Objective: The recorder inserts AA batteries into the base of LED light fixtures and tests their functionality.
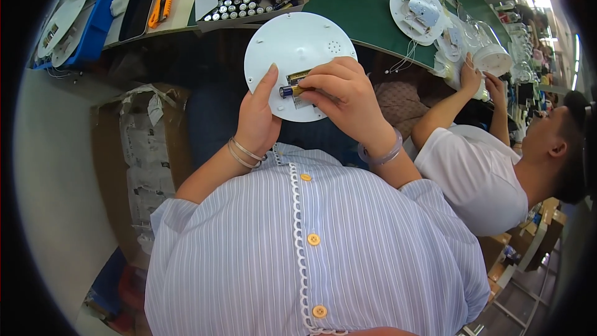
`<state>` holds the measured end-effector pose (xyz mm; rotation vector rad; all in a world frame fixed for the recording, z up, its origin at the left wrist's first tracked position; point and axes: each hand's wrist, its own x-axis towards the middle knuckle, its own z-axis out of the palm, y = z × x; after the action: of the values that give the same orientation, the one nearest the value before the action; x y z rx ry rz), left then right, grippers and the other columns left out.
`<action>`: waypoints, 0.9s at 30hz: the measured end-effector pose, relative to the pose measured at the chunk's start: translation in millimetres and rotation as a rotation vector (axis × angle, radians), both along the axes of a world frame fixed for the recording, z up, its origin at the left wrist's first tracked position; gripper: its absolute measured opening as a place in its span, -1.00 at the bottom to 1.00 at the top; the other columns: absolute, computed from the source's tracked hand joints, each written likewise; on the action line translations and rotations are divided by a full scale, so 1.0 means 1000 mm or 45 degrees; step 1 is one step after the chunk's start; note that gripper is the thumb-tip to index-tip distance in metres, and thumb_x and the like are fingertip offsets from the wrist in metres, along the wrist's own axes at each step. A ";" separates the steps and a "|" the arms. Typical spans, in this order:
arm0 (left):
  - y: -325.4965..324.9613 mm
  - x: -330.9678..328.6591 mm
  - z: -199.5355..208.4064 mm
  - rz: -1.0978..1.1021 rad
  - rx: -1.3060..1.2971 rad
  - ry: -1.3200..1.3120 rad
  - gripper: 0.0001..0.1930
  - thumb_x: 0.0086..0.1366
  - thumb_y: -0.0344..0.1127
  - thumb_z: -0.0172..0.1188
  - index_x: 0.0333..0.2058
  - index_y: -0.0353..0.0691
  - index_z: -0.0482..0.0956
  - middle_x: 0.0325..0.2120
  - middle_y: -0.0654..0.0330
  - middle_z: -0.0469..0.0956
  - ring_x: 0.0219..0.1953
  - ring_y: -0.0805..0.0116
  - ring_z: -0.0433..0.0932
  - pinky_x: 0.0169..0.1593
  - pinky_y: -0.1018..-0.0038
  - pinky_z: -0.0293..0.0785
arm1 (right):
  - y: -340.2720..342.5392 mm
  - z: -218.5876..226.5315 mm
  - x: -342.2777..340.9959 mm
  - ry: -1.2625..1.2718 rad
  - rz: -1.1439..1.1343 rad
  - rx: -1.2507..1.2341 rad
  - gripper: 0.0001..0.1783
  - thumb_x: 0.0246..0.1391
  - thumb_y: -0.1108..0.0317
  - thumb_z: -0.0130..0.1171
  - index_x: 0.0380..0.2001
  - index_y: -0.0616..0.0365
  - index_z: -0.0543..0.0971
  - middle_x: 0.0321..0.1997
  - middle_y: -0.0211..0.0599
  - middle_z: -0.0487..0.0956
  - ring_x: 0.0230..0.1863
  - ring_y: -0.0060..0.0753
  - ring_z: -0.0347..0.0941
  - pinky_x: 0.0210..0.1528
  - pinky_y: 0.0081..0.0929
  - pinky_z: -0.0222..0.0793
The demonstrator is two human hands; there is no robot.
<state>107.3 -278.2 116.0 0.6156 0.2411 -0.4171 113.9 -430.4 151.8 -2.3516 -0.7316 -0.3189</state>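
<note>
A round white plastic disc-shaped housing is held up in front of me, its battery compartment and a cluster of small holes facing me. My left hand grips its lower left rim, thumb on the face. With my right hand I pinch a battery, dark and gold, at the compartment. Another gold battery lies in the slot just above it. My fingers partly cover the compartment, so I cannot tell whether the pinched battery is seated.
A cardboard box of upright batteries stands on the green table. Left of it lie an orange utility knife, a dark phone and a blue tray. Similar discs are at right, beside a co-worker. A carton stands below.
</note>
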 end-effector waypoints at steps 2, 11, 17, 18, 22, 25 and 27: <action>0.002 0.003 -0.001 -0.002 0.001 0.007 -0.61 0.19 -0.22 -0.11 -0.05 -0.28 0.19 -0.16 0.13 0.35 -0.13 0.37 0.37 -0.09 0.48 0.32 | -0.001 0.002 0.000 0.069 0.057 0.016 -0.79 -0.41 0.41 0.25 -0.54 0.09 0.53 -0.42 -0.37 0.47 -0.35 -0.38 0.32 -0.21 -0.49 0.15; 0.014 0.010 0.006 -0.038 -0.073 0.123 -0.59 0.12 -0.31 -0.02 -0.06 -0.32 0.20 -0.16 0.10 0.35 -0.14 0.33 0.37 -0.09 0.45 0.32 | -0.012 -0.022 -0.006 1.070 -0.380 1.094 -0.66 0.04 0.23 -0.11 -0.18 0.24 0.32 -0.45 -0.38 0.45 -0.60 -0.76 0.31 -0.66 -0.87 0.16; 0.022 0.016 0.007 -0.195 0.159 -0.106 -0.54 0.00 -0.46 0.11 -0.08 -0.34 0.21 -0.17 0.07 0.35 -0.13 0.33 0.36 -0.08 0.46 0.31 | -0.006 -0.026 -0.006 0.988 -0.331 1.237 -0.75 0.06 0.26 -0.14 -0.28 0.22 0.35 -0.57 -0.43 0.44 -0.73 -0.82 0.20 -0.74 -0.87 0.07; 0.022 0.016 0.008 -0.205 0.257 -0.154 -0.52 -0.03 -0.50 0.13 -0.08 -0.35 0.22 -0.18 0.06 0.36 -0.13 0.34 0.36 -0.07 0.46 0.30 | -0.003 -0.026 -0.007 0.978 -0.341 1.250 -0.75 0.06 0.26 -0.14 -0.28 0.22 0.35 -0.57 -0.43 0.44 -0.73 -0.82 0.20 -0.74 -0.87 0.07; 0.022 0.016 0.008 -0.237 0.266 -0.167 -0.50 -0.06 -0.52 0.17 -0.09 -0.34 0.23 -0.19 0.07 0.37 -0.14 0.35 0.36 -0.07 0.47 0.30 | -0.004 -0.021 -0.006 0.951 -0.326 1.288 -0.73 0.06 0.25 -0.14 -0.26 0.22 0.34 -0.58 -0.46 0.42 -0.75 -0.83 0.16 -0.74 -0.89 0.04; 0.018 0.017 0.006 -0.221 0.286 -0.262 -0.48 -0.09 -0.53 0.19 -0.09 -0.33 0.23 -0.20 0.07 0.38 -0.15 0.34 0.38 -0.08 0.48 0.31 | -0.006 -0.020 -0.008 0.959 -0.302 1.321 -0.72 0.07 0.25 -0.14 -0.25 0.23 0.33 -0.57 -0.47 0.41 -0.74 -0.84 0.14 -0.74 -0.89 0.03; 0.017 0.018 0.006 -0.204 0.340 -0.230 -0.47 -0.11 -0.56 0.20 -0.10 -0.32 0.25 -0.22 0.08 0.39 -0.16 0.33 0.39 -0.08 0.48 0.31 | -0.006 -0.019 -0.011 0.953 -0.294 1.334 -0.72 0.07 0.25 -0.14 -0.24 0.23 0.32 -0.56 -0.47 0.41 -0.73 -0.85 0.13 -0.74 -0.89 0.03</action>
<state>125.5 -261.6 121.9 0.9337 0.0748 -0.4840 103.3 -436.7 132.5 -1.3542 0.1007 0.0972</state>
